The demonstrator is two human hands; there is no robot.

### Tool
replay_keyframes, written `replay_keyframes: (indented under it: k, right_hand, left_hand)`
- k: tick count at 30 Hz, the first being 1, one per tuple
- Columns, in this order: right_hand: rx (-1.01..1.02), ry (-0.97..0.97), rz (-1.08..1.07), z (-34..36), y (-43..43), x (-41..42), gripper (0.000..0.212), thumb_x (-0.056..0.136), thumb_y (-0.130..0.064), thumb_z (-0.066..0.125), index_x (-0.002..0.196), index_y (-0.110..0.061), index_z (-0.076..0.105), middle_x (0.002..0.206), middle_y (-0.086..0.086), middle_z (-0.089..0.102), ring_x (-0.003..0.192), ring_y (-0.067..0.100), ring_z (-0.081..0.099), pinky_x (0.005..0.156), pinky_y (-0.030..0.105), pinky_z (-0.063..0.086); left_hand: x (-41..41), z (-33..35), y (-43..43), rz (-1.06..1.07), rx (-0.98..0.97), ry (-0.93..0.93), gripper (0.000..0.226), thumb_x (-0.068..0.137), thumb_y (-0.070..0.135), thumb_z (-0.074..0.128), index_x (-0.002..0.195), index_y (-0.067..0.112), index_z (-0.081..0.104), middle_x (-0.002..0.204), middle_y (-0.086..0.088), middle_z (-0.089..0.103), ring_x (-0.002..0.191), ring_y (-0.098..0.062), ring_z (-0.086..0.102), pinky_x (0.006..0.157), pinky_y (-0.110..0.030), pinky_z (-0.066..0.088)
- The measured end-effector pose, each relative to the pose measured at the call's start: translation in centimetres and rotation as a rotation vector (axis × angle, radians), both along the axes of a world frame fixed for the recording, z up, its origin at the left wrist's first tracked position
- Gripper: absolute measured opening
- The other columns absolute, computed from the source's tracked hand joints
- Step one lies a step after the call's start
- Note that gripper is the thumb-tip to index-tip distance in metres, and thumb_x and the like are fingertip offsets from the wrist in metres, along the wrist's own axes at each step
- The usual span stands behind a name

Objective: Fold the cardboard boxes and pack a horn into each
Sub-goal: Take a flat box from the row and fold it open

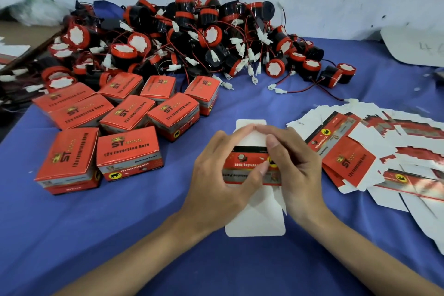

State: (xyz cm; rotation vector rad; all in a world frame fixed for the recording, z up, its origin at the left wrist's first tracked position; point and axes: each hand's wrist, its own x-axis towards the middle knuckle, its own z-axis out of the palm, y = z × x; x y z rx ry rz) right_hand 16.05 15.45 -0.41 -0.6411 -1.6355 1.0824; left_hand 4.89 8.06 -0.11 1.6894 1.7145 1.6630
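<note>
A flat red-and-white cardboard box blank (255,214) lies on the blue cloth in front of me, white flaps pointing away and toward me. My left hand (216,175) grips its left side, thumb on the red printed panel. My right hand (295,166) grips the right side, fingers curled over the top edge. A big heap of black-and-red horns (192,38) with red wires and white plugs fills the back of the table. Several folded red boxes (125,127) stand at the left.
A fanned stack of flat box blanks (374,151) lies at the right. A white sheet (418,45) sits at the far right by the wall. Blue cloth (120,235) covers the table; a plastic bag (38,12) lies at the back left.
</note>
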Motion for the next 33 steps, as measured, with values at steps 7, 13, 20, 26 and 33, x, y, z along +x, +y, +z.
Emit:
replay_keyframes:
  k: [7,13,20,26,33]
  right_hand:
    - [-0.047,-0.004,-0.008,-0.2,0.0,0.0,0.039,0.082,-0.041,0.056,0.076,-0.004,0.065,0.084,0.008,0.067,0.081,0.02,0.066,0.07,0.035,0.053]
    - [-0.005,-0.003,-0.021,-0.3,0.0,0.1,0.039,0.086,-0.028,0.061,0.059,-0.003,0.049,0.061,0.011,0.058,0.068,0.007,0.067,0.063,0.024,0.049]
    - [0.06,0.01,-0.053,0.0,-0.2,-0.1,0.047,0.087,-0.029,0.052,0.052,0.0,0.042,0.049,0.002,0.037,0.047,0.017,0.039,0.07,0.043,0.058]
    - [0.15,-0.04,-0.125,-0.4,0.0,0.1,0.044,0.089,-0.031,0.053,0.058,0.0,0.052,0.059,0.013,0.051,0.059,0.037,0.052,0.065,0.051,0.051]
    - [0.387,-0.136,-0.192,0.0,-0.5,0.3,0.038,0.096,-0.043,0.046,0.073,-0.017,0.062,0.074,-0.008,0.061,0.072,0.005,0.059,0.067,0.024,0.048]
  left_hand:
    - [0.4,-0.3,-0.1,0.064,-0.004,-0.045,0.036,0.08,0.044,0.056,0.102,0.016,0.064,0.105,0.001,0.044,0.098,0.002,0.05,0.075,-0.005,0.042]
    - [0.3,-0.3,0.0,0.076,0.015,-0.016,0.029,0.082,0.043,0.06,0.087,0.015,0.065,0.084,0.003,0.051,0.076,-0.008,0.057,0.067,-0.013,0.044]
    - [0.3,-0.4,0.0,0.033,0.059,-0.041,0.028,0.083,0.039,0.062,0.08,0.012,0.068,0.074,0.001,0.058,0.068,-0.012,0.059,0.063,-0.021,0.047]
    - [0.4,-0.7,0.0,0.016,0.054,-0.134,0.031,0.083,0.04,0.062,0.081,0.009,0.067,0.073,0.005,0.062,0.066,-0.011,0.061,0.059,-0.019,0.047]
    - [-1.2,-0.3,0.8,0.35,0.236,-0.06,0.009,0.091,0.024,0.059,0.096,0.017,0.058,0.101,-0.004,0.053,0.096,-0.009,0.053,0.086,-0.019,0.042]
